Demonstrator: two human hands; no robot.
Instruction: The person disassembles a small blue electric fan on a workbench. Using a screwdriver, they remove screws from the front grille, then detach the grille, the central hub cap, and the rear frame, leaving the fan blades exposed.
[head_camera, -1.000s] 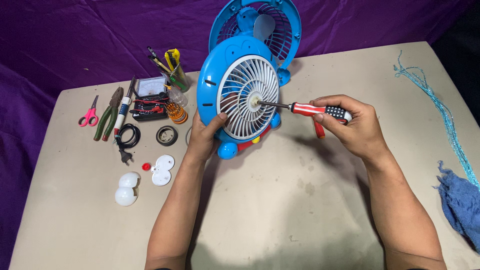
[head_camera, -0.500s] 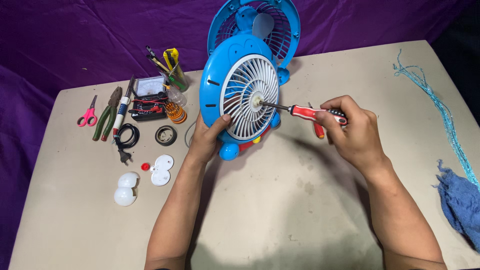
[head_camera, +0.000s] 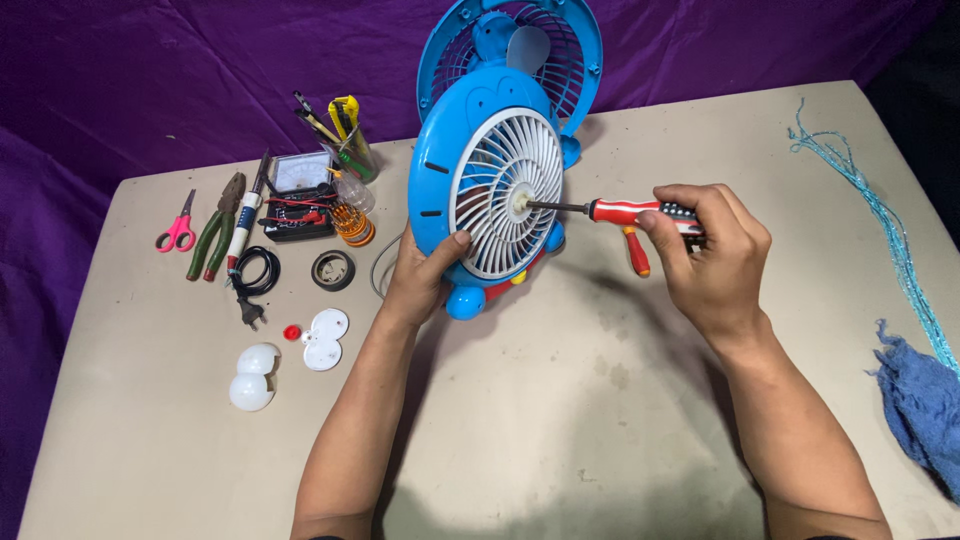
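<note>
A blue table fan (head_camera: 437, 170) with a white grille (head_camera: 505, 190) stands upright in the middle of the beige table (head_camera: 560, 400). My left hand (head_camera: 425, 270) grips its lower left rim, thumb on the grille edge. My right hand (head_camera: 705, 250) holds a screwdriver (head_camera: 625, 211) with a red, white and dark handle; its tip sits in the hub at the grille's centre. A second blue fan housing with grey blades (head_camera: 530, 45) stands behind the first.
On the left lie pink scissors (head_camera: 177, 232), green pliers (head_camera: 214, 238), a multimeter (head_camera: 298, 190), a black cable (head_camera: 252, 275), a tape roll (head_camera: 333, 269), white round parts (head_camera: 325, 338) and a white cap (head_camera: 252, 377). A tool cup (head_camera: 345, 135) stands behind them. A blue cloth (head_camera: 925, 405) and teal string (head_camera: 880, 210) lie right.
My right hand has turned slightly on the screwdriver handle and the fan has shifted a little. My left hand keeps its hold on the rim.
</note>
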